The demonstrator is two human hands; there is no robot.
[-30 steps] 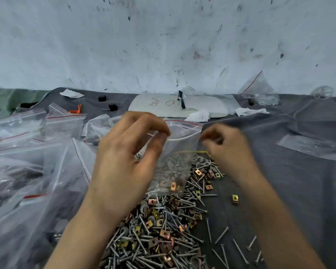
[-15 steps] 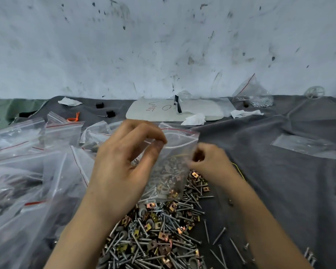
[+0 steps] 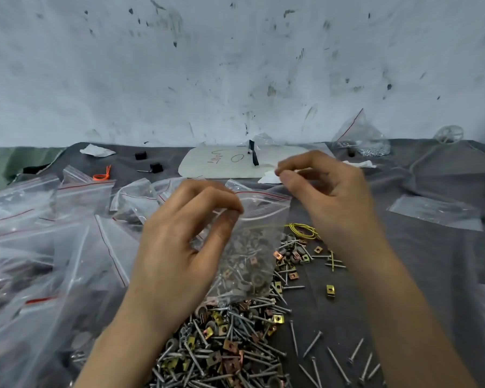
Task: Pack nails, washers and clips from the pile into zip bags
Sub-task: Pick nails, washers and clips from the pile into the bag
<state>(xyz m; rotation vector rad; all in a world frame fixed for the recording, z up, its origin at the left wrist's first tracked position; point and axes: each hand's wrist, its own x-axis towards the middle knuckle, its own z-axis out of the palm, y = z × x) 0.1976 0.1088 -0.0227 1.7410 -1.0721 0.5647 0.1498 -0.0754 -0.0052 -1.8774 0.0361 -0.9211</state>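
Note:
My left hand [image 3: 185, 247] pinches the top left edge of a clear zip bag [image 3: 252, 247] with a red stripe along its mouth. The bag hangs upright and holds washers, nails and clips. Its bottom rests on the pile [image 3: 230, 345] of nails, washers and gold and copper clips on the grey cloth. My right hand [image 3: 328, 197] is raised above the bag's top right corner, apart from it. Its thumb and forefinger are pinched together, and what they hold is too small to make out.
Several filled zip bags [image 3: 39, 233] crowd the left side. Loose nails [image 3: 333, 359], a yellow clip [image 3: 330, 291] and a yellow wire [image 3: 303, 229] lie right of the pile. An empty bag [image 3: 434, 212] lies at right. A white board [image 3: 235, 163] and another bag [image 3: 361, 138] lie against the wall.
My right hand has risen from the pile beside the bag to above its top right corner. My left hand keeps its pinch on the bag's edge.

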